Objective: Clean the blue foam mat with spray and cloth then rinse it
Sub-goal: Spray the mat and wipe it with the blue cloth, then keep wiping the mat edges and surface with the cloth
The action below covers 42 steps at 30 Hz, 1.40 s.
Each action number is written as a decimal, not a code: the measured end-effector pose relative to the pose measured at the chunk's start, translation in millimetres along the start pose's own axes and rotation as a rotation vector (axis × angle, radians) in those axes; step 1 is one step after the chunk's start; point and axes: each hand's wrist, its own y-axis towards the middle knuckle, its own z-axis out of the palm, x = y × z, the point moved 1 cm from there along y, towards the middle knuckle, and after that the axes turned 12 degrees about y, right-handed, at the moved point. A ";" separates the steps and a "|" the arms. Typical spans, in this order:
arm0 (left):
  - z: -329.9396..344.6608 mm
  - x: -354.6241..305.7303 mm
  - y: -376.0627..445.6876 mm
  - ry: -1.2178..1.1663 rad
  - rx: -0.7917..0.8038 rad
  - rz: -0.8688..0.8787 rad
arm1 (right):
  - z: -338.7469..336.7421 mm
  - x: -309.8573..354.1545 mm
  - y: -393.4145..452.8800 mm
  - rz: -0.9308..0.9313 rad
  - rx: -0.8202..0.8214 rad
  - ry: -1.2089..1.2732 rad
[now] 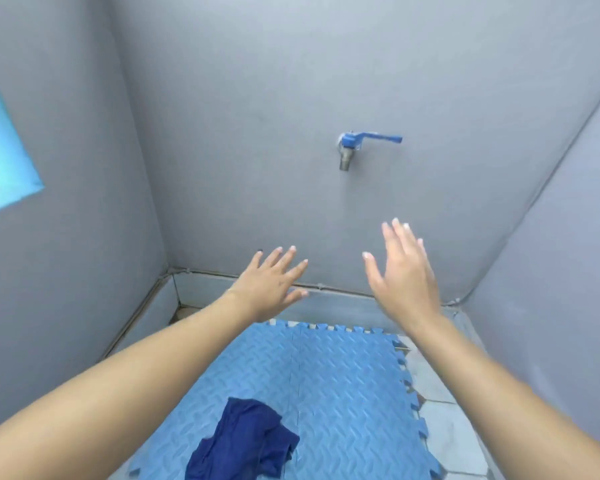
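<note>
While I stand over the wash corner, the head view gives me this:

Hands: my left hand [271, 284] and right hand [404, 271] are both raised in front of the wall, fingers spread, palms empty, gripping nothing.

Mat: the blue foam mat [340, 386] lies flat on the floor at 6 o'clock below my hands, its far edge close to the base of the wall, its toothed right edge over pale floor tiles [447, 427].

Cloth: the dark blue cloth [243, 441] sits crumpled on the mat's near left part, at about 7 o'clock, well apart from both hands.

Tap: the tap [350, 147] with its blue lever pointing to 3 o'clock is on the wall at 12 o'clock above my right hand; no water shows.

Spray: no bottle in sight.

Handling: I judge the mat light, soft and floppy, made of joined tiles with a seam down the middle, so it may fold or come apart there. Wet, its ribbed face should still give grip. I would take it by two opposite toothed edges, one hand each.

Cloth handling: limp and light; a pinch anywhere lifts it.
</note>
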 end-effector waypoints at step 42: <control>-35.7 66.6 11.6 0.045 0.038 -0.172 | -14.9 49.6 194.8 0.061 0.086 -0.474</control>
